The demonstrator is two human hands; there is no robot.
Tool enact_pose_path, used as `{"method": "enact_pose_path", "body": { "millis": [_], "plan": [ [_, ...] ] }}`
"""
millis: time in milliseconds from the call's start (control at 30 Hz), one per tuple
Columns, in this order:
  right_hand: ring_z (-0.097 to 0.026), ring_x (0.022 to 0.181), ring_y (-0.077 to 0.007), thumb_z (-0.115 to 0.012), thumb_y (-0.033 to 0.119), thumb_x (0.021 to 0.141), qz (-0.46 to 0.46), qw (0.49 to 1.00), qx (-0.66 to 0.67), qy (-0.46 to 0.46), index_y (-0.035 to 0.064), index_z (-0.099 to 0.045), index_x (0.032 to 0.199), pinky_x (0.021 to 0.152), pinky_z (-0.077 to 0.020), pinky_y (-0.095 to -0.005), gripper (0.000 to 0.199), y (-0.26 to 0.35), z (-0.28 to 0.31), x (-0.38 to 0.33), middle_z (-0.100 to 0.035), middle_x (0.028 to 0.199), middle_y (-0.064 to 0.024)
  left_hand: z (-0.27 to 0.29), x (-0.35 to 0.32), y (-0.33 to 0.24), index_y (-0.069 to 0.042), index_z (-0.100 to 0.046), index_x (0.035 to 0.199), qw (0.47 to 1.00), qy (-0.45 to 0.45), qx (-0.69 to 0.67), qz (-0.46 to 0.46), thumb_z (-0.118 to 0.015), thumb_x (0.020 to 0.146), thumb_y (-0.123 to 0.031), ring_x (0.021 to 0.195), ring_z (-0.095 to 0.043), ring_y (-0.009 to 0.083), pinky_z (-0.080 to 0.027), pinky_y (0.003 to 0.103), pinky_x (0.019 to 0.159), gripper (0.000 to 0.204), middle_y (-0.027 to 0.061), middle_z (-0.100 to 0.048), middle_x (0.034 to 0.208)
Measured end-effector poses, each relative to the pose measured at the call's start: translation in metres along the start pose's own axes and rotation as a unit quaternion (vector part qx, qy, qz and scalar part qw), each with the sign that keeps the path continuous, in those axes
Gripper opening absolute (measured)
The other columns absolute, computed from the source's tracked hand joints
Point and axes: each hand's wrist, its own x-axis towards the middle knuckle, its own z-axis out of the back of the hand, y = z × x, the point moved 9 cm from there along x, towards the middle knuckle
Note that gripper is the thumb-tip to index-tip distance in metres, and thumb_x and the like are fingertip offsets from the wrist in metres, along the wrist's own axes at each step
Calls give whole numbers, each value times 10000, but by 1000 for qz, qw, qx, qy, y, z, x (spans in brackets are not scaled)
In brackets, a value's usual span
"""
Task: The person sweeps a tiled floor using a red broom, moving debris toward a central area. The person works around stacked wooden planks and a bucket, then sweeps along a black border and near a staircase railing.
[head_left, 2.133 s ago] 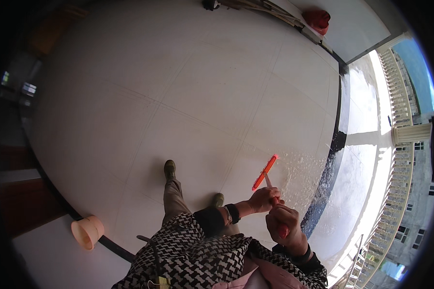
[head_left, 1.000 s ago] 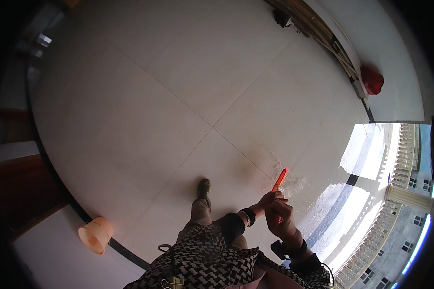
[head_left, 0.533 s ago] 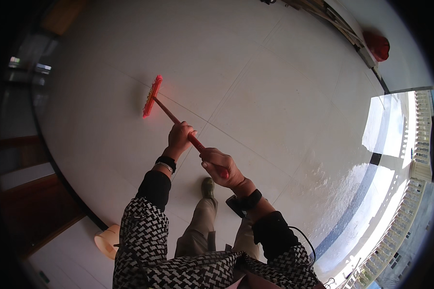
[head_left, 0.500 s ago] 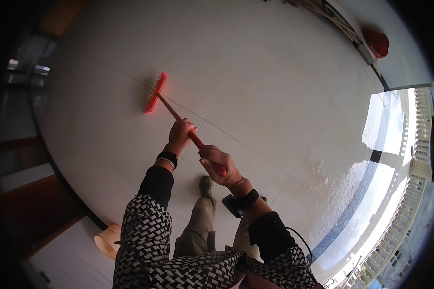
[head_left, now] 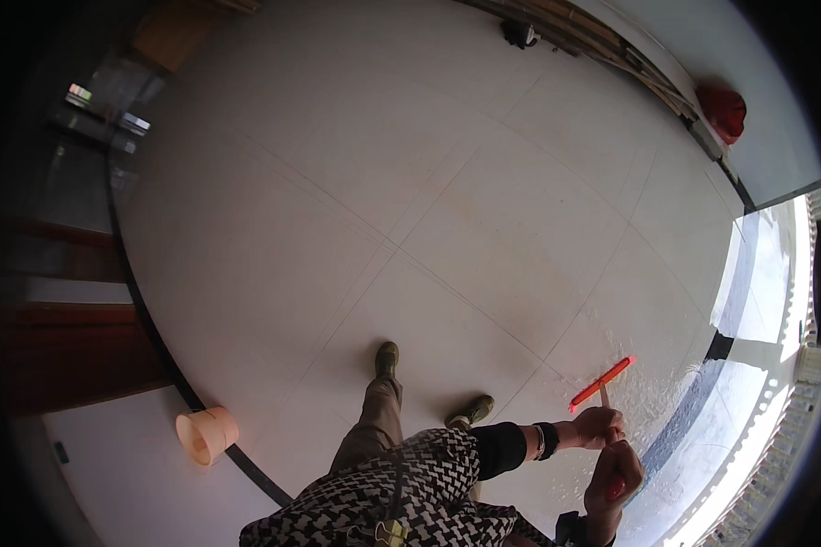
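Note:
Off to my right, over the wet part of the floor, both fists grip a long-handled floor brush [head_left: 602, 385] with a narrow red head. My left hand [head_left: 597, 427] is wrapped round the pole close behind the head, as this view foreshortens it. Nearer my body, my right hand [head_left: 614, 476] closes on the red end of the handle. The brush head lies at a slant on pale tiles beside shiny water [head_left: 652, 401]. Whether the head carries bristles or a rubber strip is too small to tell.
A peach-coloured bucket [head_left: 207, 435] stands by the dark floor border on my left. My shoes [head_left: 387, 359] are on the tiles. Long boards [head_left: 602, 41] lie along the far wall, near a red bundle [head_left: 722, 114]. Bright paving and a balustrade [head_left: 794, 428] lie at the right.
The brush has swung from ahead on the left to the wet floor at my right, with both hands still on it. My view has shifted, and the bucket now shows fully.

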Motion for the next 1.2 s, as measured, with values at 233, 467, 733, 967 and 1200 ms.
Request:
{"method": "enact_pose_path", "body": {
  "millis": [233,467,733,967,1200],
  "plan": [
    [-552,542,-213,-518,-18,816,-7,946,300,125,0,-488,689,599,-508,-312,132,-10,14,4,-584,666,-119,115,-61,-15,-126,-653,725,934,-64,331,117,-677,828,-243,759,-671,295,-548,435,706,158,60,-628,798],
    [-574,634,-257,-537,-62,855,20,929,324,176,-23,-516,747,638,-484,-325,117,-93,-78,-14,-599,741,-128,140,-92,85,-120,-699,763,889,-2,385,248,-709,739,-125,859,-685,313,-562,440,780,26,84,-670,884],
    [-556,594,-259,-507,30,932,-40,978,-7,204,-24,-657,878,544,-438,-391,169,-129,53,-42,-583,682,-134,-158,8,139,-64,-609,709,958,48,-207,191,-670,787,-121,814,-644,266,-513,373,701,115,80,-669,836],
    [-565,714,-294,-489,-38,862,89,978,120,148,4,-512,926,729,-487,-320,79,-31,56,37,-561,811,-128,-39,46,32,-65,-518,741,959,-26,-241,146,-669,891,-191,772,-617,248,-484,381,706,247,61,-586,761],
    [-613,654,-294,-538,-137,732,158,933,296,134,-11,-502,708,624,-519,-354,133,19,-42,185,-593,733,-142,285,61,-44,-75,-556,746,910,-262,319,-46,-790,816,-211,725,-626,320,-483,426,661,280,70,-617,746]
  ]
}}
